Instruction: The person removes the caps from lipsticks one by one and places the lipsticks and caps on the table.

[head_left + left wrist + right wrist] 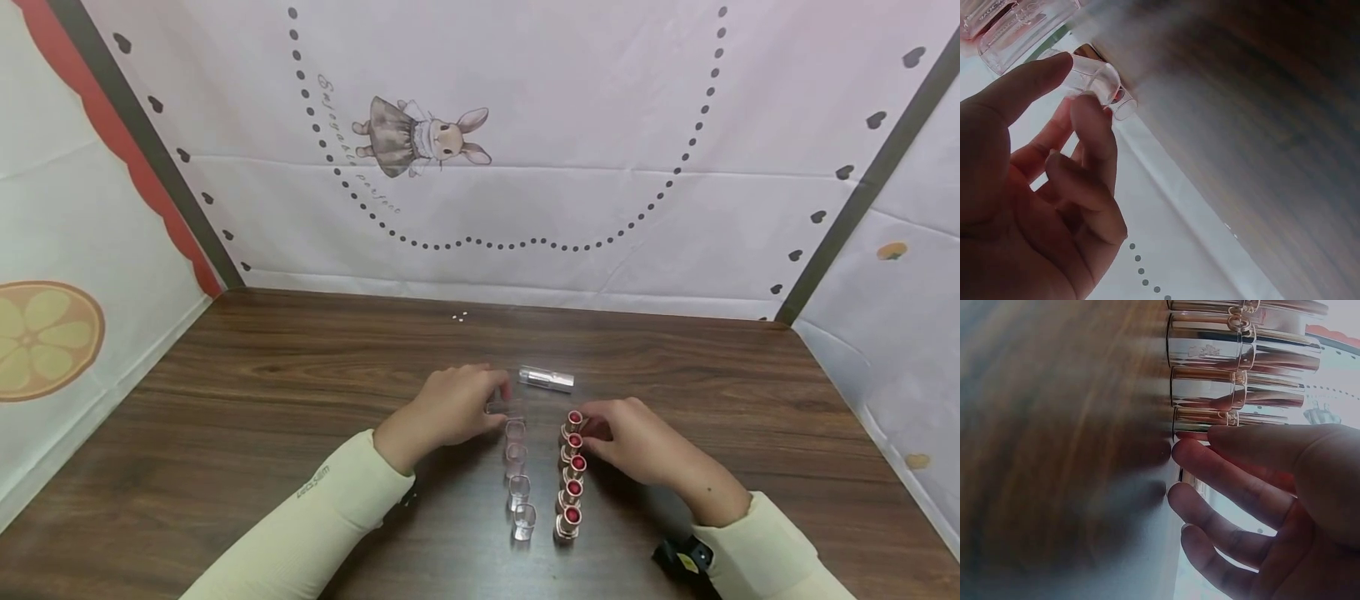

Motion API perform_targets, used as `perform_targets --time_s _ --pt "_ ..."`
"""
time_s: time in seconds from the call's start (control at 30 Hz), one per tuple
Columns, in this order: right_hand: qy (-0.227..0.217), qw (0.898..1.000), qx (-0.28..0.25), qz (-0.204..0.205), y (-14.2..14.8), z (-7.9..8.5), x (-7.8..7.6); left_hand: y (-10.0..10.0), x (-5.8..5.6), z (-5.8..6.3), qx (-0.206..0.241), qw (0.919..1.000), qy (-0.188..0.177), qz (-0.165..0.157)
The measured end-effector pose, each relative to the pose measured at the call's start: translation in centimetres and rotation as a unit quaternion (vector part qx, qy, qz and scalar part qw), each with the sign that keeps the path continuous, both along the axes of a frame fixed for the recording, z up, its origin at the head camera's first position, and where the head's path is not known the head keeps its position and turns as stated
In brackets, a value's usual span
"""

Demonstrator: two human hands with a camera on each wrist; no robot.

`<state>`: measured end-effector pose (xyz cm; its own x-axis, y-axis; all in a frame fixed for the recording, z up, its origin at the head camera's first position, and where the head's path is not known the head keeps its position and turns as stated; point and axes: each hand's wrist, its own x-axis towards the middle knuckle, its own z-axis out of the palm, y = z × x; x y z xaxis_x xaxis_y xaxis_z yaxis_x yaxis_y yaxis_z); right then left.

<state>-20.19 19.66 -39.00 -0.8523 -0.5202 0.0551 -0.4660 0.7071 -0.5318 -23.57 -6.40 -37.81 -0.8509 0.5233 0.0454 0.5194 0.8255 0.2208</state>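
In the head view, several lipsticks [573, 492] with red tips and rose-gold tubes stand uncapped in a line. My right hand [637, 442] is at the far end, thumb and index finger pinching the farthest lipstick [574, 419]. Much of that tube is hidden behind the fingers in the right wrist view, the other tubes [1210, 347] beside it. To the left runs a row of clear lipstick caps [519, 492], standing. My left hand [453, 408] pinches a tilted clear cap [1094, 78] between thumb and fingers, at that row's far end.
A capped silvery lipstick tube [547, 379] lies on its side just beyond both hands. Tiny white bits [460, 317] are near the back edge of the brown wood-grain table [300, 358]. Printed fabric [570, 167] rises behind and at both sides.
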Motion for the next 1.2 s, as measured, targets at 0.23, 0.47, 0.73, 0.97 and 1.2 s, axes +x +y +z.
perform_targets --time_s 0.23,0.47,0.73,0.97,1.2 --pt "-0.013 1.000 0.003 -0.006 -0.1 0.4 0.0 -0.1 -0.1 0.1 0.024 0.9995 -0.021 -0.002" --pt "-0.011 1.000 0.005 0.001 -0.4 0.5 0.1 -0.2 0.0 0.1 0.034 0.9988 -0.035 -0.008" --pt "-0.010 1.000 0.015 -0.007 -0.5 0.8 0.3 -0.2 0.1 0.0 0.039 0.9978 -0.048 -0.022" --pt "0.041 0.998 0.026 -0.038 -0.5 2.0 -0.7 -0.2 0.1 -0.3 0.029 0.9979 -0.052 -0.027" --pt "0.092 0.994 0.047 -0.046 -1.1 2.6 -3.5 0.0 0.2 -0.5 0.021 0.9990 -0.032 -0.025"
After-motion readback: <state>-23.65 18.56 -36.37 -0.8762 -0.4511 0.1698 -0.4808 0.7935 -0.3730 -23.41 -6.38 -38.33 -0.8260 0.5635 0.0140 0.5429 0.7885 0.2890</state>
